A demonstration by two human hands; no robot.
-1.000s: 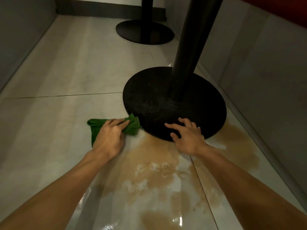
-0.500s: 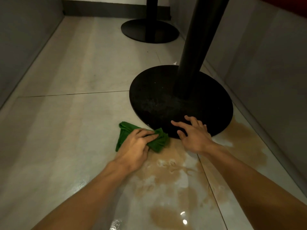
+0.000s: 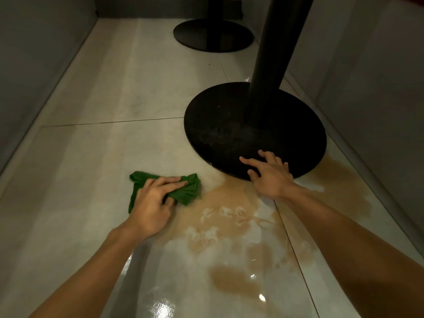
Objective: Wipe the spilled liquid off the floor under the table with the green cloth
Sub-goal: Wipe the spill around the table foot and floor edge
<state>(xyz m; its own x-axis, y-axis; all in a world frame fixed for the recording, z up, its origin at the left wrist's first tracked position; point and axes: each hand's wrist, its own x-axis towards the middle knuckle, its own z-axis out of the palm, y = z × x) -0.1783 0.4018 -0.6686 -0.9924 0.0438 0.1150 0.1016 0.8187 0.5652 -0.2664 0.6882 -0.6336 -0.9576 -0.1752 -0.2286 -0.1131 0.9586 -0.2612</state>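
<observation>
A crumpled green cloth (image 3: 188, 191) lies on the pale tiled floor, just left of a brown spill (image 3: 229, 203). My left hand (image 3: 153, 200) grips the cloth, fingers curled over it and thumb underneath. The spill spreads from the near rim of the black round table base (image 3: 229, 129) toward me and also to the right of the base near the wall. My right hand (image 3: 268, 175) rests with spread, straight fingers on the near edge of the base.
A black table post (image 3: 273, 53) rises from the base. A second black base (image 3: 213, 35) stands farther back. Grey walls run along both sides (image 3: 378, 88). Wet, shiny streaks cover the floor close to me (image 3: 160, 283).
My left hand slid the cloth right along the base rim to the spill, then back left and away from the base. My right hand stayed on the base edge.
</observation>
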